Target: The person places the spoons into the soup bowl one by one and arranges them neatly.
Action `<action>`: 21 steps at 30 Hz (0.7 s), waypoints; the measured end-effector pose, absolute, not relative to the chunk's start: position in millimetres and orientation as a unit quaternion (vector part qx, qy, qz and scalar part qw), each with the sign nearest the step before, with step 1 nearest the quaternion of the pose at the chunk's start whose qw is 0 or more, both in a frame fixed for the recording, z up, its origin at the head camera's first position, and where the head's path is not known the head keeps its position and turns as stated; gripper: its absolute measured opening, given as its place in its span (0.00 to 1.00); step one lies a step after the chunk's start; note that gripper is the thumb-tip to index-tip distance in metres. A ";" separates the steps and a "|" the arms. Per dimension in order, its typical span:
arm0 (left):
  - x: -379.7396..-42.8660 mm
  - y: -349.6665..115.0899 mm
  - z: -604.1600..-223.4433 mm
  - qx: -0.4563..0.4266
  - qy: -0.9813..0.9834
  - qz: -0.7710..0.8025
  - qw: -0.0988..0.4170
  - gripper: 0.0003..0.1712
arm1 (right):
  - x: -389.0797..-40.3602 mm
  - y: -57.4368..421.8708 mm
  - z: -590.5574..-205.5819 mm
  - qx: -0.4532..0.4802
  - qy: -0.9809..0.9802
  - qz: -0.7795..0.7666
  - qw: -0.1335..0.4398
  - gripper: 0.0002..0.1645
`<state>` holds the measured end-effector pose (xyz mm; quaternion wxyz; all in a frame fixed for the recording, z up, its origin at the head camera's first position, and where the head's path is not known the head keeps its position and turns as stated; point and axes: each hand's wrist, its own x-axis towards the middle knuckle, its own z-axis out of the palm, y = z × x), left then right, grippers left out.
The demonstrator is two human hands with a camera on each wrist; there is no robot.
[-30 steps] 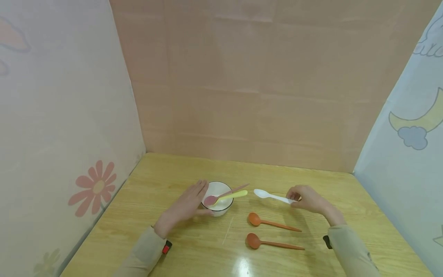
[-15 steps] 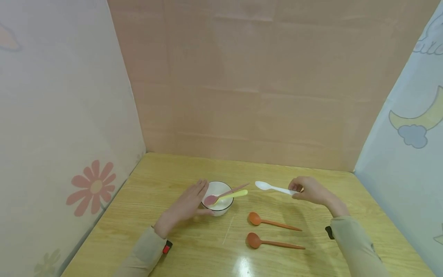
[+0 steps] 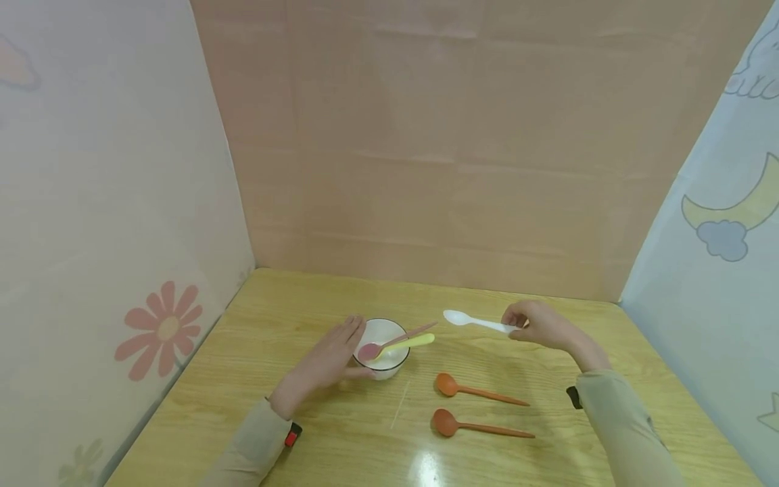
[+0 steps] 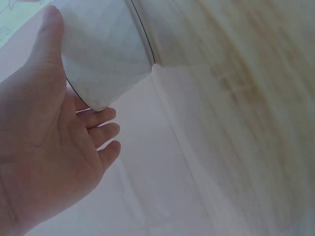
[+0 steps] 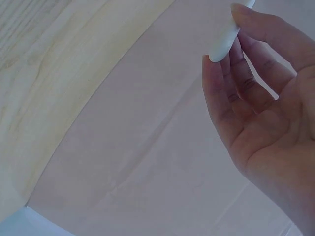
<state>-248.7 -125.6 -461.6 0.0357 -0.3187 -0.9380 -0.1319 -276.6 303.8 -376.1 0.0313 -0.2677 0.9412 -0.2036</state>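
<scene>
A white spoon [image 3: 458, 318] is raised above the table, bowl end pointing left. My right hand [image 3: 541, 326] pinches its handle between thumb and fingers; in the right wrist view the handle's end [image 5: 224, 46] shows at the fingertips. My left hand [image 3: 325, 355] rests against the left side of a white bowl [image 3: 380, 330] with a dark rim, thumb and fingers spread along it. A pink spoon [image 3: 369, 352] and a yellow spoon [image 3: 420, 341] lie in the bowl, their handles sticking out over its right rim.
Two wooden spoons, an orange one [image 3: 447, 385] and a reddish-brown one [image 3: 446, 423], lie on the wooden table [image 3: 341, 439], right of the bowl and nearer me. A tan backdrop [image 3: 456, 149] stands behind the table, with printed sheets on both sides.
My right hand has lifted the white spoon off the table, up and slightly away from me. My left hand and the bowl have stayed in place.
</scene>
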 end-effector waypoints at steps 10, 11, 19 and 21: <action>-246.5 -125.4 -459.0 -0.319 -0.937 -0.135 0.035 0.56 | -282.0 288.1 -363.7 -0.291 0.935 -0.202 0.026 0.07; -246.3 -125.4 -458.8 -0.320 -0.937 -0.136 0.035 0.56 | -282.1 286.3 -362.3 -0.292 0.935 -0.201 0.027 0.07; -246.6 -124.9 -458.5 -0.318 -0.936 -0.145 0.034 0.56 | -285.6 272.0 -353.7 -0.296 0.935 -0.191 0.036 0.06; -246.5 -124.8 -458.1 -0.318 -0.936 -0.145 0.033 0.57 | -286.3 268.3 -352.0 -0.298 0.935 -0.187 0.036 0.06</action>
